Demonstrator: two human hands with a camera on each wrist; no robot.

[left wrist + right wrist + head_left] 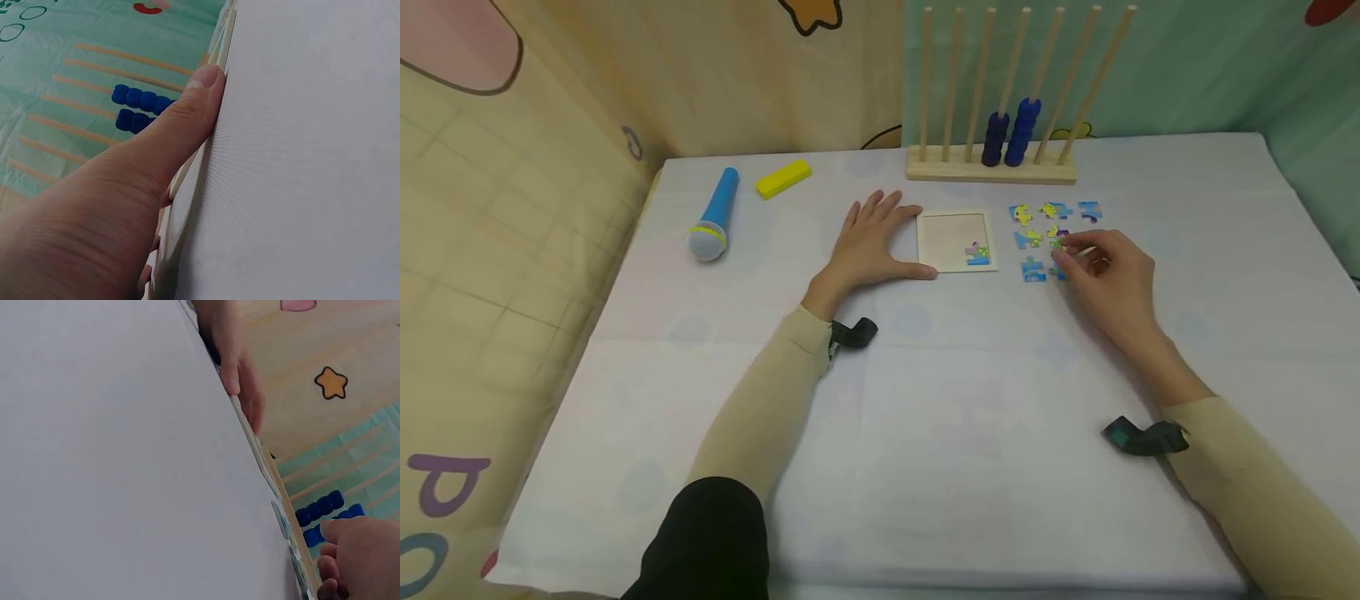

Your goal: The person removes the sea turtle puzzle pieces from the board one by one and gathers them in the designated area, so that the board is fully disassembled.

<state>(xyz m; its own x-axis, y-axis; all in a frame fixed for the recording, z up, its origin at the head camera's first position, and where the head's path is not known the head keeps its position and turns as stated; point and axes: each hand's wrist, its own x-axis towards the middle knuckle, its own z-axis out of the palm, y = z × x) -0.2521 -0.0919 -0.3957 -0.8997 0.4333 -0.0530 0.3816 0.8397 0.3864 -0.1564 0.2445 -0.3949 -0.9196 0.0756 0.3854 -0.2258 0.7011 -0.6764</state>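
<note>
My left hand (870,246) has its fingers spread. Its thumb and index finger touch the left corners of a shallow square puzzle tray (943,242). One colourful puzzle piece (977,255) sits in the tray's lower right corner. In the left wrist view the thumb (203,84) lies along the tray's edge. My right hand (1112,271) is over a group of loose jigsaw pieces (1033,271) right of the tray, thumb and index fingertips close together at a green and yellow piece. Whether they pinch it is unclear; the right wrist view shows that hand (365,553) without a visible piece.
Behind the tray stands a wooden bead rack (992,172) with upright rods and dark blue beads (1022,133). A yellow block (784,178) and a blue toy microphone (715,215) lie at the back left. A white cloth (925,433) covers the table, with curtains behind.
</note>
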